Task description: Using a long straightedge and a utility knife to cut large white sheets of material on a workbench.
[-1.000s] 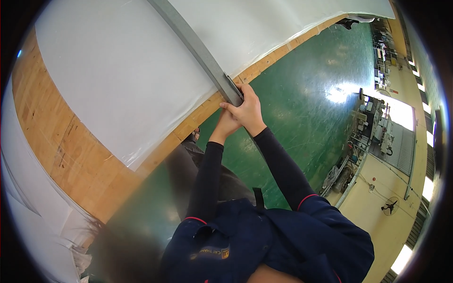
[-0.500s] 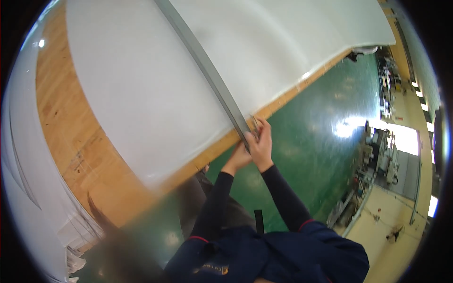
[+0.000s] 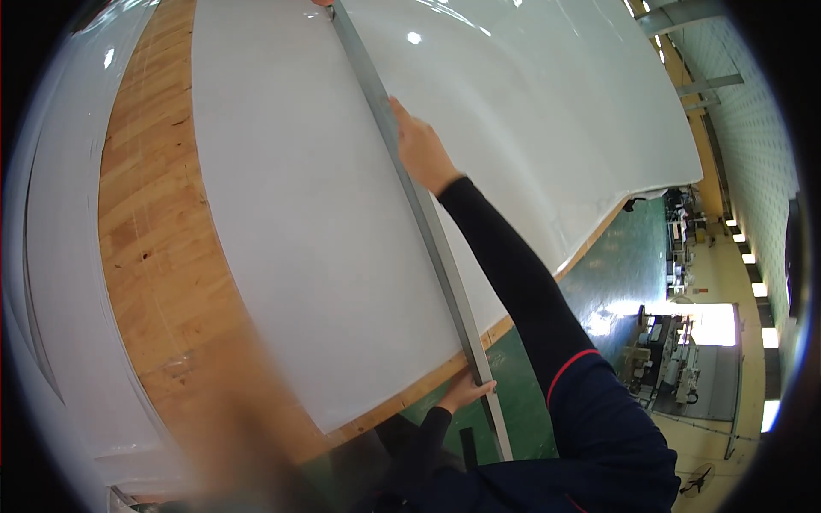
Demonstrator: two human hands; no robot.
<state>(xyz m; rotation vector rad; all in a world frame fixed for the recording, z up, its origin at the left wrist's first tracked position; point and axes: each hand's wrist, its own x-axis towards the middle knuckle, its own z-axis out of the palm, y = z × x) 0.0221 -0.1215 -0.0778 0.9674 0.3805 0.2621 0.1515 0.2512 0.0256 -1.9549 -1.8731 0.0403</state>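
Observation:
A long grey metal bar (image 3: 432, 235) lies across the white sheet material (image 3: 299, 214), its near end jutting past the table edge toward my body. My left hand (image 3: 466, 393) grips the bar from below, just beyond that edge, with the thumb over its side. Farther up, my right hand (image 3: 421, 150) is closed at the bar's right side, its index finger pointing along it. The undersides of its fingers are hidden. Another person's hand (image 3: 321, 2), mostly cut off, is at the bar's far end.
The wooden tabletop (image 3: 154, 248) shows as a strip to the left, with more white sheeting (image 3: 60, 282) beyond it. Green floor (image 3: 590, 299) lies to the right, with machines (image 3: 671, 363) by the wall. A brown blur covers the lower left.
The bar has slid toward me, so more of it overhangs the table edge. My right hand has left my left hand and reached far up along the bar.

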